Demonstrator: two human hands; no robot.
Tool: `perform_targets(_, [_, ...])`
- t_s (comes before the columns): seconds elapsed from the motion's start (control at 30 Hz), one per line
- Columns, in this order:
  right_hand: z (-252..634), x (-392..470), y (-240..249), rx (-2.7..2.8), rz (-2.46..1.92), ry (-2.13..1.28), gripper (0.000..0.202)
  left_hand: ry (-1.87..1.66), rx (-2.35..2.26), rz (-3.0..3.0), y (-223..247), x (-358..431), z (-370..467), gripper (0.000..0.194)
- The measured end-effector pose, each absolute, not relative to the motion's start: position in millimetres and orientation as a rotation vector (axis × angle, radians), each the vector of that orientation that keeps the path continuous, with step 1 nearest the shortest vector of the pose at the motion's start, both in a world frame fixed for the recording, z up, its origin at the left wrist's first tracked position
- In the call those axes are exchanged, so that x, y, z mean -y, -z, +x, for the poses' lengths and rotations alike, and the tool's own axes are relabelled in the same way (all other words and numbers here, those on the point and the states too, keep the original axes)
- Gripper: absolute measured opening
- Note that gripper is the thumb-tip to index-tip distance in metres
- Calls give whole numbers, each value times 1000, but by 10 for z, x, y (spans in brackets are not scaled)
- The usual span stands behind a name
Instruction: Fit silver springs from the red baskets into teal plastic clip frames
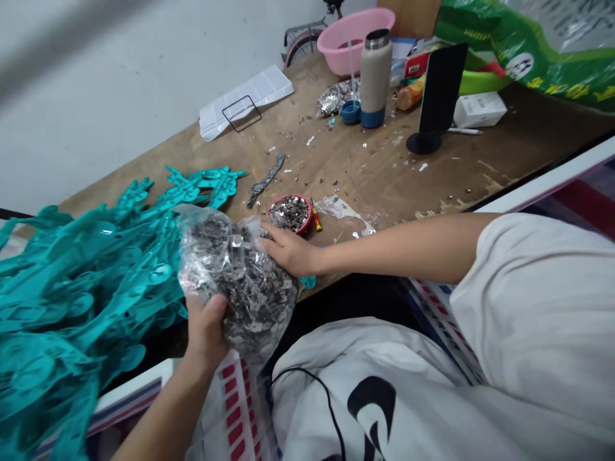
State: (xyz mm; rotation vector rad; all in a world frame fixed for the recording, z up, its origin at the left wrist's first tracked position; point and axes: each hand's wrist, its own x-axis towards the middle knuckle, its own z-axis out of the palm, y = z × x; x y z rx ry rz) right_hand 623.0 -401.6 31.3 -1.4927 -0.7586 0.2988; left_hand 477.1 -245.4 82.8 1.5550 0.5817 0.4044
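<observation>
A clear plastic bag (pixel 245 291) full of small silvery metal pieces is held between both hands at the table's front edge. My left hand (pixel 207 325) grips its lower left side, thumb in front and the other fingers hidden behind it. On the upper right side, my right hand (pixel 291 251) holds the bag with its fingers against the plastic. Just beyond the right hand sits a small red bowl (pixel 303 221) filled with similar metal pieces. A short yellow and red tool (pixel 316 219) lies beside the bowl.
Teal plastic parts (pixel 96 275) are heaped on the left. A grey strip (pixel 266 181) lies behind the bowl. Farther back stand a bottle (pixel 375 77), a black phone-like screen on a stand (pixel 442 89), a pink basin (pixel 355 38) and a white box (pixel 479 109). Metal bits are scattered about.
</observation>
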Motion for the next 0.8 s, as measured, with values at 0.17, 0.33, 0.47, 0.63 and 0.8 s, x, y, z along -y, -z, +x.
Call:
perform_targets(0.17, [6260,4036,-342,723,-1495,-346,16,-402,-603,1558,-818,2399,4823,110])
perform_targets(0.33, [6261,4033,-322,736,-1502,-322,16,-384,-606,1520,-816,2390,4851,120])
perform_targets(0.47, [6292,4004,-264,777,-1482,-283,22,-411,-578,1556,-809,2405,4850,121])
perform_targets(0.63, [6367,3893,-128,758,-1433,-342,29,-359,-572,1539,-781,2412,4843,125])
perform_targets(0.8, [6359,3856,-23,771,-1379,-350,31,-360,-445,1644,-672,2343,4747,110])
